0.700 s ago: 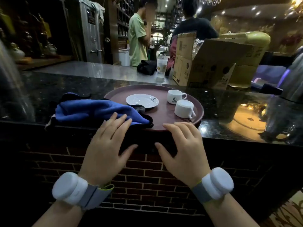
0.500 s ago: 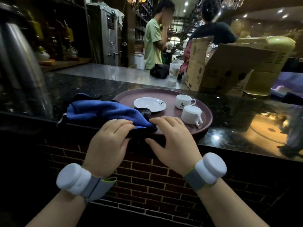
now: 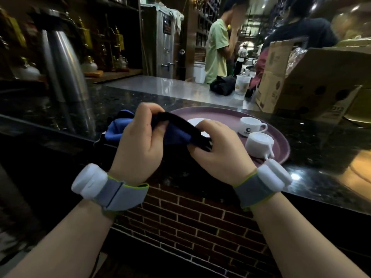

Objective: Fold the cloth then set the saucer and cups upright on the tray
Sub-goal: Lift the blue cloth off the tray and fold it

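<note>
A blue cloth with a dark border [image 3: 176,135] is lifted off the black counter at its near edge. My left hand [image 3: 138,145] pinches its left part and my right hand [image 3: 218,151] grips its right end, both closed on the fabric. The rest of the cloth [image 3: 116,127] lies bunched on the counter to the left. Behind my hands sits a round maroon tray [image 3: 226,117]. On it, a white saucer [image 3: 197,122] is mostly hidden by my right hand. One white cup [image 3: 251,126] stands upright; a second white cup [image 3: 260,144] lies tipped with its handle toward me.
A tall steel thermos [image 3: 62,75] stands on the counter at the left. A cardboard box [image 3: 307,81] sits behind the tray at the right, with a plastic cup [image 3: 242,84] and a dark bag [image 3: 222,85] beside it. Two people stand behind the counter.
Both hands were resting flat at the counter edge; they have since closed on the cloth's near edge and lifted it. The view has shifted, with the tray now further right.
</note>
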Demonstrator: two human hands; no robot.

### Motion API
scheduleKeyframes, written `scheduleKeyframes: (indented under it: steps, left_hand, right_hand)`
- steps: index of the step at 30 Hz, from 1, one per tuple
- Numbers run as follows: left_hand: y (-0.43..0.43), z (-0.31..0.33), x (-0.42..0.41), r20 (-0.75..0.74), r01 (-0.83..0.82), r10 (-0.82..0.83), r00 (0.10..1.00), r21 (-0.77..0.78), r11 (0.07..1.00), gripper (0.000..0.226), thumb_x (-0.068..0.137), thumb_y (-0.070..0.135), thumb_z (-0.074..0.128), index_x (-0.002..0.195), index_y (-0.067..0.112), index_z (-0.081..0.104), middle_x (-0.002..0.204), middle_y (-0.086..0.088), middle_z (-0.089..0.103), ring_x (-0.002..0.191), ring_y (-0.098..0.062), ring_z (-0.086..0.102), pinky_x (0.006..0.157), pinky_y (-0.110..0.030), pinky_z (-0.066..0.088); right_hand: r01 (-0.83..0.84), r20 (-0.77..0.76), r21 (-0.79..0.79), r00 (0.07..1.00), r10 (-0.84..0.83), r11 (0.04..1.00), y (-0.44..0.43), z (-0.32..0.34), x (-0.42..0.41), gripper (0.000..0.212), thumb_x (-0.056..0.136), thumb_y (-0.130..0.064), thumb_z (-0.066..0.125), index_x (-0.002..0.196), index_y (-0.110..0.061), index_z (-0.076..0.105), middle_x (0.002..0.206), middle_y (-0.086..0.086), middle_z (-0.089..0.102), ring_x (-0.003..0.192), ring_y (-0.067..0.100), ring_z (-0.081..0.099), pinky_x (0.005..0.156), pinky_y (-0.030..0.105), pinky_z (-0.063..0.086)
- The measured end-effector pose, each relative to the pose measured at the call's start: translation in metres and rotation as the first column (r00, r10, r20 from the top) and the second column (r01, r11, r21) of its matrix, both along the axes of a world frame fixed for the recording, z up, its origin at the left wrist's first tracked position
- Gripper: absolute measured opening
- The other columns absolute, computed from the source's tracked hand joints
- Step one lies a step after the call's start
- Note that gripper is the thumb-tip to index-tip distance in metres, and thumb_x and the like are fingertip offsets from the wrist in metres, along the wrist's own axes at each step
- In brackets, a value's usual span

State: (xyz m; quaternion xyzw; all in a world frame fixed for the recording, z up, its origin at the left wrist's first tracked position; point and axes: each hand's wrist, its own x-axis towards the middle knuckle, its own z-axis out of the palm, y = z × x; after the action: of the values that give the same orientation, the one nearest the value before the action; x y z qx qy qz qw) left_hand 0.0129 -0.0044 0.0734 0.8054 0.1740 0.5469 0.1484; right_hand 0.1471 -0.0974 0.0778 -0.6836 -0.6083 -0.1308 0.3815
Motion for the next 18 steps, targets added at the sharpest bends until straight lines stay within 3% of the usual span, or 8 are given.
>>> scheduleKeyframes:
  steps: [3,10,14,16,18]
  left_hand:
    - [0.009,0.006,0.004,0.031,-0.016,0.016,0.999,-0.012,1.000,0.019,0.089,0.007,0.045,0.104,-0.005,0.047,0.084,-0.001,0.051,0.075,0.005,0.044,0.069,0.006,0.033]
    - [0.037,0.009,0.010,0.105,-0.028,0.037,0.994,-0.086,0.996,0.026,0.092,0.018,0.041,0.109,-0.002,0.044,0.083,-0.004,0.056,0.071,0.001,0.049,0.060,0.002,0.034]
    - [0.050,0.010,0.010,0.115,-0.107,0.110,0.987,-0.040,0.994,0.026,0.093,0.017,0.041,0.108,-0.004,0.047,0.081,0.000,0.053,0.068,0.003,0.045,0.057,-0.011,0.030]
    - [0.054,0.007,0.010,0.091,-0.153,0.154,0.984,-0.021,0.988,0.026,0.093,0.016,0.041,0.107,-0.006,0.047,0.076,-0.001,0.051,0.064,-0.010,0.053,0.055,-0.016,0.027]
    - [0.063,0.004,0.008,0.058,-0.171,0.174,0.983,-0.051,0.984,0.026,0.094,0.017,0.041,0.107,-0.005,0.046,0.073,-0.003,0.050,0.067,-0.032,0.061,0.054,-0.020,0.027]
  right_hand:
    - [-0.004,-0.061,0.028,0.998,0.006,1.000,0.001,0.006,0.001,0.019,0.069,-0.013,0.062,0.084,-0.002,0.061,0.078,0.012,0.064,0.077,0.029,0.055,0.071,0.042,0.043]
    - [0.055,-0.156,0.018,0.986,-0.052,0.998,0.010,0.015,0.013,0.017,0.079,-0.021,0.066,0.082,-0.004,0.065,0.076,0.011,0.062,0.073,0.026,0.054,0.069,0.037,0.043]
    - [-0.023,-0.298,-0.043,0.955,0.009,0.999,0.015,0.025,0.016,0.017,0.078,-0.018,0.070,0.083,-0.003,0.064,0.079,0.007,0.059,0.073,0.021,0.054,0.073,0.037,0.046]
    - [-0.093,-0.382,-0.093,0.923,0.051,0.991,0.015,0.030,0.016,0.012,0.079,-0.012,0.067,0.085,-0.003,0.061,0.081,0.009,0.061,0.077,0.031,0.058,0.079,0.045,0.049]
    - [-0.096,-0.385,-0.148,0.922,0.032,0.984,0.022,0.033,0.016,0.010,0.081,-0.010,0.064,0.085,-0.008,0.055,0.081,0.009,0.060,0.073,0.027,0.056,0.074,0.044,0.050]
